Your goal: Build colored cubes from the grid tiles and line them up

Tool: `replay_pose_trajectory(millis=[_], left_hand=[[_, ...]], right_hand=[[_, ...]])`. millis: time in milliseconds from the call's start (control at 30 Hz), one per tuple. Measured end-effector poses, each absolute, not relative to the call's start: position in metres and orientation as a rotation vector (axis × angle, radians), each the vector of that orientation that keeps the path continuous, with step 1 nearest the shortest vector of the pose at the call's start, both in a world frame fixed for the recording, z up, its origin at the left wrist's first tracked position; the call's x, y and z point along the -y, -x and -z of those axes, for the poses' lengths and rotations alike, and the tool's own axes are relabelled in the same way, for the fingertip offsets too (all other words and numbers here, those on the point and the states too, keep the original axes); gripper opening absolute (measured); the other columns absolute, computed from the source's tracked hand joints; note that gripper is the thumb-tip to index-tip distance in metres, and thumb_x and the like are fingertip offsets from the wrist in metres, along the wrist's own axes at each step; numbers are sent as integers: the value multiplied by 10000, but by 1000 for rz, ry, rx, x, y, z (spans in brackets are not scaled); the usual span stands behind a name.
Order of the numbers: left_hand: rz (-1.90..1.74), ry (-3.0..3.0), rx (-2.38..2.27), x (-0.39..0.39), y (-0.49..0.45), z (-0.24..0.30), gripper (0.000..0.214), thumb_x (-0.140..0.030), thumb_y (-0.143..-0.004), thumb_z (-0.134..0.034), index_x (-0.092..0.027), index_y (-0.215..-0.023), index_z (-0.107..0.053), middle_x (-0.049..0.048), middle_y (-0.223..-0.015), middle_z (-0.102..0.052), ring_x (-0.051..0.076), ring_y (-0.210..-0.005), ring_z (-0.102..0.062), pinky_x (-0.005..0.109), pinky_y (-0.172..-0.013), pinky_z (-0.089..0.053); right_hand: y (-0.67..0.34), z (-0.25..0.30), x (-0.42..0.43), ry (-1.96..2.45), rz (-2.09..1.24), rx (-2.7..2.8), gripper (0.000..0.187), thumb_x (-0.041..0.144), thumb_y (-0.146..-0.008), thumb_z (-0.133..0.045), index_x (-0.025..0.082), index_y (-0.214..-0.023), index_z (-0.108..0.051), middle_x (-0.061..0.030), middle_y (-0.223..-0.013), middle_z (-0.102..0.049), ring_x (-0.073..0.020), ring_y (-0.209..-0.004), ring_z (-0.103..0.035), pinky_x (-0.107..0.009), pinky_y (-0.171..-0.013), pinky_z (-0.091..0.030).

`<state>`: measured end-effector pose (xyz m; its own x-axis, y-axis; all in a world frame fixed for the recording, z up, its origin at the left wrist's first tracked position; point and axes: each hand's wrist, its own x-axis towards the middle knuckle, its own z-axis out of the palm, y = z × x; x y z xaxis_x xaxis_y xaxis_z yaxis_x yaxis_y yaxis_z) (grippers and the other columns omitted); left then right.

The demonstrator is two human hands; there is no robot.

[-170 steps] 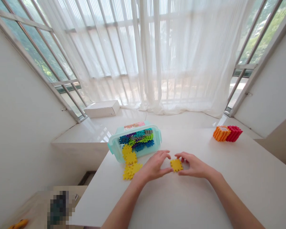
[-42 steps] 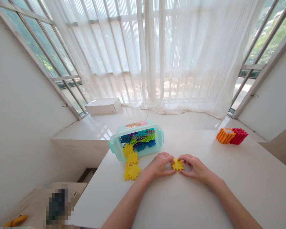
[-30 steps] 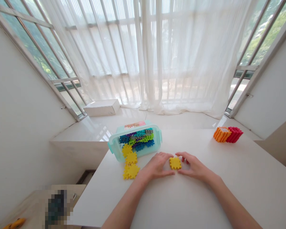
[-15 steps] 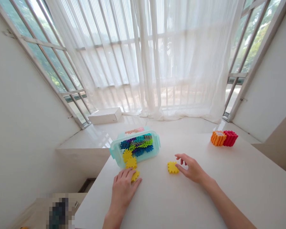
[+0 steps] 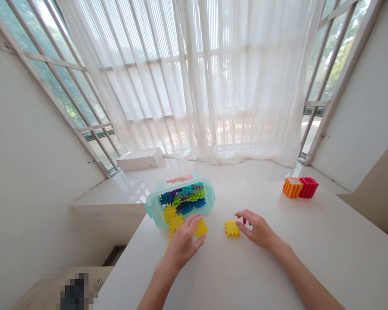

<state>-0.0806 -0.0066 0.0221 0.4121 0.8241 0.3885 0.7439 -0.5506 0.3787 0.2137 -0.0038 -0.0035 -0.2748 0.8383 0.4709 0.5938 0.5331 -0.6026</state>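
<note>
My left hand (image 5: 184,241) has its fingers curled on a yellow toothed building block (image 5: 201,229), held between thumb and fingertips just above or on the table. More yellow blocks (image 5: 175,223) lie partly behind that hand, against the front of a tinted clear tub (image 5: 158,224). My right hand (image 5: 256,230) rests with fingers apart and loosely bent. Its thumb is at the right edge of another yellow block (image 5: 232,229), which lies on the table; whether they touch I cannot tell. Inside the tub are blue, green, purple and teal blocks (image 5: 187,199).
A stack of orange blocks (image 5: 292,188) stands beside a stack of red blocks (image 5: 308,187) at the back right of the white table (image 5: 226,275). A white box (image 5: 139,159) sits on the sill by the curtain (image 5: 242,107).
My left hand has moved right with a yellow block, away from the tub's front left and towards the other block. My right hand has stayed nearly still. The view has shifted slightly.
</note>
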Motion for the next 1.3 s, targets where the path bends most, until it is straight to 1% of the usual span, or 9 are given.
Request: replay_pose_trajectory(millis=[100,267,433,533,733,833,933,1167,1300], left_hand=[[-838,-2548,-1080,-13,49,-32,596,-202,-811,-647,-255,-1358,-415,96,-1402,-514,246,-1245,-560,398,-1043,-488],[-967,-2524,-803,-35,15,-26,640,-180,-789,-671,-236,-1361,-389,120,-1395,-515,254,-1290,-520,417,-1066,-473],[-1061,-2475,-731,-25,7,-15,656,-215,-810,-671,-228,-1388,-362,123,-1369,-537,237,-1247,-557,389,-1037,-501],[-1018,-2468,-740,-20,8,-16,677,-266,-801,-707,-228,-1392,-380,120,-1350,-563,246,-1243,-560,397,-1040,-497],[-932,-2399,-797,-30,17,-17,436,-330,-766,-764,-232,-1162,-612,71,-1203,-683,225,-1095,-656,365,-979,-523],[-924,-2381,-814,-34,18,-12,420,-328,-749,-779,-230,-1130,-632,63,-1187,-697,224,-1077,-664,362,-964,-522],[-895,-2382,-827,-35,17,-7,399,-335,-757,-769,-234,-1121,-640,60,-1178,-702,228,-1073,-662,362,-958,-514],[-796,-2444,-797,-32,15,-4,383,-367,-780,-749,-247,-1128,-643,60,-1140,-708,226,-1075,-644,343,-952,-496],[-753,-2467,-802,-33,15,-2,364,-365,-786,-745,-245,-1112,-636,51,-1133,-705,224,-1065,-637,339,-940,-492]], right_hand=[[-209,0,5,1102,-522,1890,180,314,-942,-508,230,-1023,-645,-64,-946,-684,-169,-726,-621,-304,-647,-508],[-201,3,2,1125,-853,1627,242,421,-934,-541,219,-1026,-637,-60,-923,-696,-175,-745,-628,-319,-667,-517],[-199,4,2,1051,-1241,1366,344,487,-868,-638,215,-1059,-548,30,-688,-629,-109,-540,-532,-252,-531,-446],[-200,-1,5,1071,-1325,1332,360,496,-832,-681,203,-1008,-569,34,-679,-620,-89,-515,-504,-234,-507,-407],[-204,0,4,1172,-1234,1366,342,485,-853,-651,209,-1046,-592,25,-691,-618,-98,-542,-500,-242,-526,-431],[-210,2,4,1204,-1060,1526,361,419,-842,-670,244,-1151,-606,-54,-1022,-671,-127,-686,-563,-254,-575,-480],[-218,-1,4,1208,-958,1772,391,358,-790,-717,272,-1166,-657,-83,-1271,-603,-141,-742,-565,-253,-554,-480],[-226,-6,3,1272,-828,1944,302,331,-794,-678,263,-1084,-724,-68,-1148,-696,-159,-734,-575,-259,-542,-464],[-224,-6,5,1290,-851,1978,339,308,-788,-680,264,-1123,-706,-64,-1172,-690,-169,-762,-586,-260,-553,-474]])
